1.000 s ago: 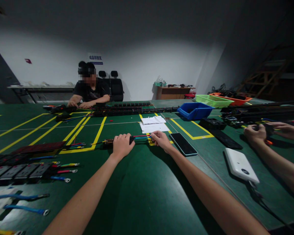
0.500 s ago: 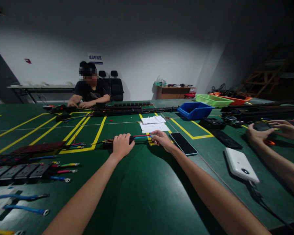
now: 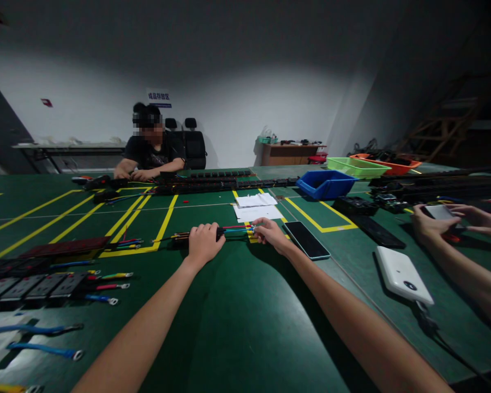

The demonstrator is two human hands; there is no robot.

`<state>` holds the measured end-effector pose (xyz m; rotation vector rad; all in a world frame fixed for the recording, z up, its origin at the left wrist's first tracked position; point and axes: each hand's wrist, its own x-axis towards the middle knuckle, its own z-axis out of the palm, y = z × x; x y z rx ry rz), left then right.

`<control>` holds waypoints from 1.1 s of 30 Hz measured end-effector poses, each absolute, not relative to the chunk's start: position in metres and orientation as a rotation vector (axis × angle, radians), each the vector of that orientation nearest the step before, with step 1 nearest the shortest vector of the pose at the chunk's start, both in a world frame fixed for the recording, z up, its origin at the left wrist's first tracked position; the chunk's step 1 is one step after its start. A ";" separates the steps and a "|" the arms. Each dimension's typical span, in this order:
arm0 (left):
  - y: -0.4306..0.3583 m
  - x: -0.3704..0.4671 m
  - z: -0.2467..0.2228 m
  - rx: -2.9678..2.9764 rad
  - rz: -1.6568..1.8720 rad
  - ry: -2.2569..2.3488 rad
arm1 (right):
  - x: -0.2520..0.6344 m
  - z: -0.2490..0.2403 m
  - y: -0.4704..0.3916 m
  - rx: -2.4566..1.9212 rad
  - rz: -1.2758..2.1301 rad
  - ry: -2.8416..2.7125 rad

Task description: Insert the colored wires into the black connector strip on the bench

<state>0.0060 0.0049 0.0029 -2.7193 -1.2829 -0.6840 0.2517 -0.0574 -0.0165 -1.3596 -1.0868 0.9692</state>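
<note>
My left hand [image 3: 205,240] is wrapped over a black part [image 3: 180,238] lying on the green table [image 3: 229,305]. Red and blue wires [image 3: 236,229] stretch from that part toward the right. At their far end my right hand [image 3: 267,233] pinches the wire tips between thumb and fingers; the tips are small and partly covered. Just right of my right hand lies a dark phone [image 3: 306,240]. White papers [image 3: 257,207] lie beyond my hands.
A white power bank [image 3: 403,274] with a cable lies at the right. Another person's hands [image 3: 437,221] hold a flat object there. Blue bin [image 3: 326,184] stands farther back. Socket strips [image 3: 36,288] with lugged wires lie left. A person [image 3: 153,147] sits across.
My hands have barely moved. At the right, the other person's hands have turned the object, which now shows a lighter face.
</note>
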 end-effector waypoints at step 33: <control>0.004 0.006 0.004 -2.734 -0.675 -1.291 | 0.249 -0.020 -0.055 -1.304 0.919 -1.053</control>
